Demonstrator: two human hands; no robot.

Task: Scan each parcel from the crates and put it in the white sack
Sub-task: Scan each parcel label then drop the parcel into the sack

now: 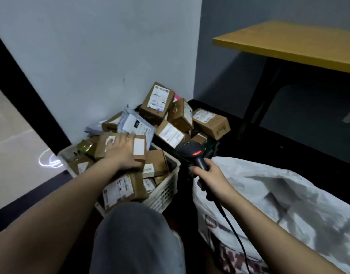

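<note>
My left hand (122, 153) lies on top of a brown cardboard parcel (139, 148) with a white label, thumb hooked over its near edge. That parcel sits on the heap in a white slatted crate (166, 187). My right hand (211, 178) grips the handle of a black barcode scanner (192, 151); its red light is lit and its cable trails down. The scanner is just right of the crate, apart from the parcel. The white sack (288, 204) lies open at the lower right, below my right forearm.
More cardboard parcels (157, 100) and a grey mailer bag (134, 123) are piled behind against the wall corner; the container under them is hidden. A yellow-topped table (288, 42) with black legs stands at the upper right. My knee (134, 234) is in front of the crate.
</note>
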